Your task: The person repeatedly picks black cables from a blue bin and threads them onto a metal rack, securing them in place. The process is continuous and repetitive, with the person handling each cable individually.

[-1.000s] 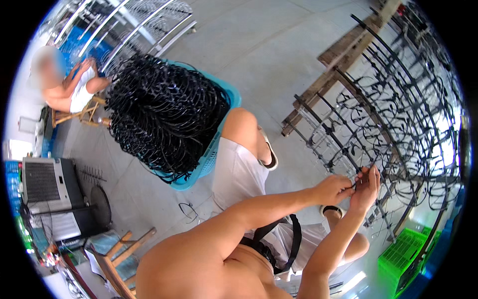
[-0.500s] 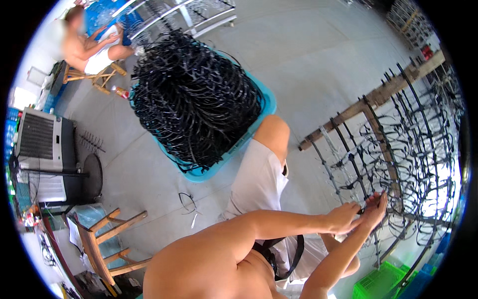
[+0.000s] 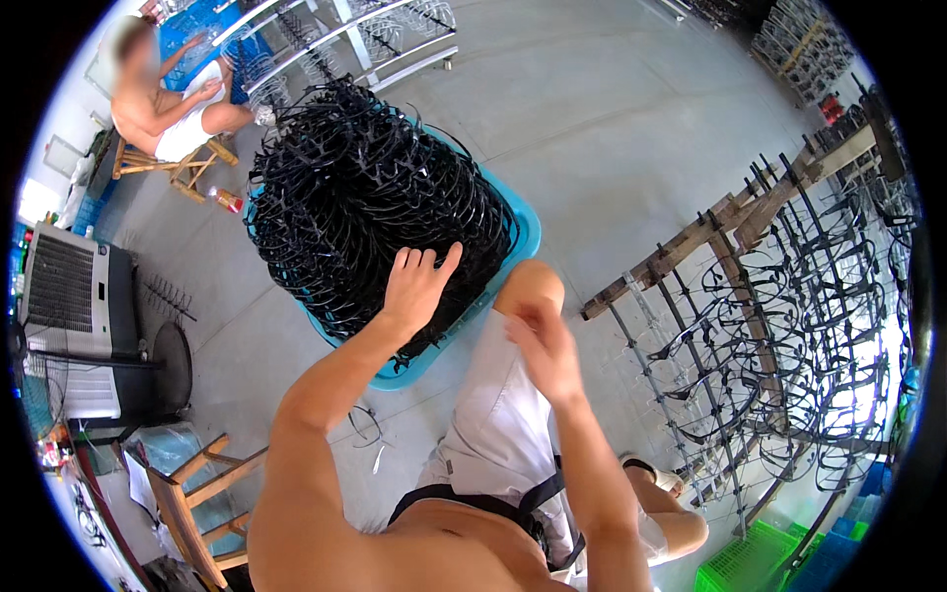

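Reaching over black loops point(image 3: 330, 232): left hand point(image 3: 416, 286); bottle point(image 3: 225, 198): red label point(image 3: 231, 202)

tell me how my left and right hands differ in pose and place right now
Your left hand is over the black heap in the blue basket; your right hand is by your bent knee. The left hand's fingers are clearly spread, while the right hand's are blurred. Both hands are bare, with nothing visibly held.
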Demonstrator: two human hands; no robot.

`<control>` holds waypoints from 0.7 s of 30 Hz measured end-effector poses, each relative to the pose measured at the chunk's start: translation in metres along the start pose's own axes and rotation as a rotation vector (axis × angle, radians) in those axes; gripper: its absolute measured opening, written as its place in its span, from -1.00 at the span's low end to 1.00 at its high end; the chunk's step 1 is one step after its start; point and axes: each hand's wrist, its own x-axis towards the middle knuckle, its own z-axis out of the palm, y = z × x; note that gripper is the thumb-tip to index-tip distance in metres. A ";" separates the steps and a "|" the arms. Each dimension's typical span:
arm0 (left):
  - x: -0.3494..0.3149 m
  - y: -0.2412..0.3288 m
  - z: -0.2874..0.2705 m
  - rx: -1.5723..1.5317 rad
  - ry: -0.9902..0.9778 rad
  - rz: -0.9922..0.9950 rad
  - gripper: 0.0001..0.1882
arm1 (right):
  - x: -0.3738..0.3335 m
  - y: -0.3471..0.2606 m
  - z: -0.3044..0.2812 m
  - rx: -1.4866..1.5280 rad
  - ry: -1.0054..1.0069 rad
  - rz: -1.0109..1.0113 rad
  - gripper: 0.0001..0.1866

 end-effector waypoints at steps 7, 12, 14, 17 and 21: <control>0.007 -0.008 -0.045 -0.427 0.221 -0.076 -0.34 | 0.081 0.000 0.070 0.890 -0.037 0.655 -0.56; 0.003 0.015 -0.066 -0.571 0.082 -0.079 -0.45 | 0.080 0.018 0.067 0.979 0.175 0.484 -0.77; 0.005 0.010 -0.074 -0.688 0.048 -0.103 -0.52 | 0.075 0.012 0.063 0.830 0.178 0.418 -0.75; 0.015 -0.010 -0.076 -0.782 0.013 -0.300 -0.58 | 0.060 -0.004 0.056 0.579 0.149 0.276 -0.71; 0.042 -0.010 -0.067 -0.857 -0.170 0.017 -0.54 | 0.048 -0.043 0.039 0.520 0.198 0.276 -0.74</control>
